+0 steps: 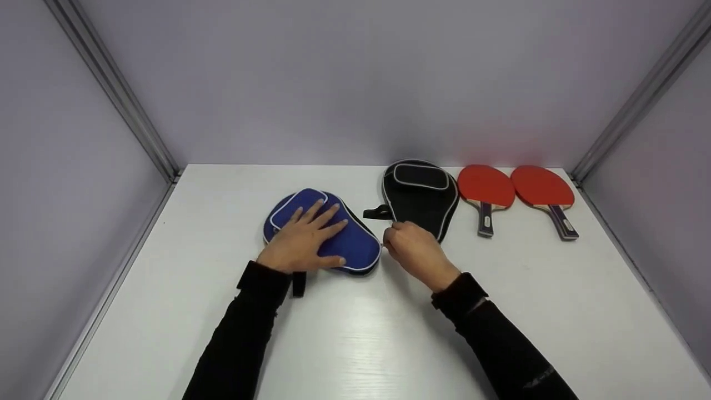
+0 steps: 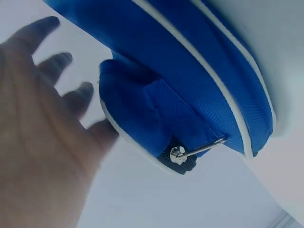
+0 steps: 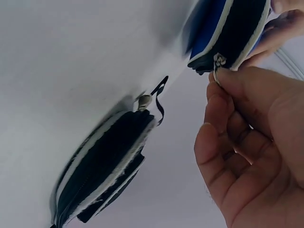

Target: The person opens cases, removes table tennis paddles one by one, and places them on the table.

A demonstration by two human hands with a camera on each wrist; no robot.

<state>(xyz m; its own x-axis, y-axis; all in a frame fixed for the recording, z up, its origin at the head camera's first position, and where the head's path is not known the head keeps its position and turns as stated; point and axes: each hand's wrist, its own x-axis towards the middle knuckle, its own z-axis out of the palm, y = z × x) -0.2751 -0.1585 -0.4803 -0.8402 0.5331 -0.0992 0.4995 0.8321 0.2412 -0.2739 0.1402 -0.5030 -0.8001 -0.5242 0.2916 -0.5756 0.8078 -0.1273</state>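
A blue table tennis bat case [image 1: 355, 247] with white piping lies flat on the white table. On its front my left hand [image 1: 300, 240] rests with fingers spread. The right hand [image 1: 417, 254] pinches the case's zipper pull [image 3: 216, 77] between thumb and forefinger at the narrow end. In the right wrist view the dark zipper band [image 3: 244, 33] around that end looks shut. A second zipper pull [image 2: 199, 149], on the case's small pocket, shows in the left wrist view.
Just behind my right hand lies a black bat case [image 1: 419, 203] with a wrist strap [image 1: 377, 212]. Two red table tennis bats [image 1: 486, 186] [image 1: 542, 186] lie farther right, handles toward me. Pale walls [image 1: 355, 83] close in the table's back and sides.
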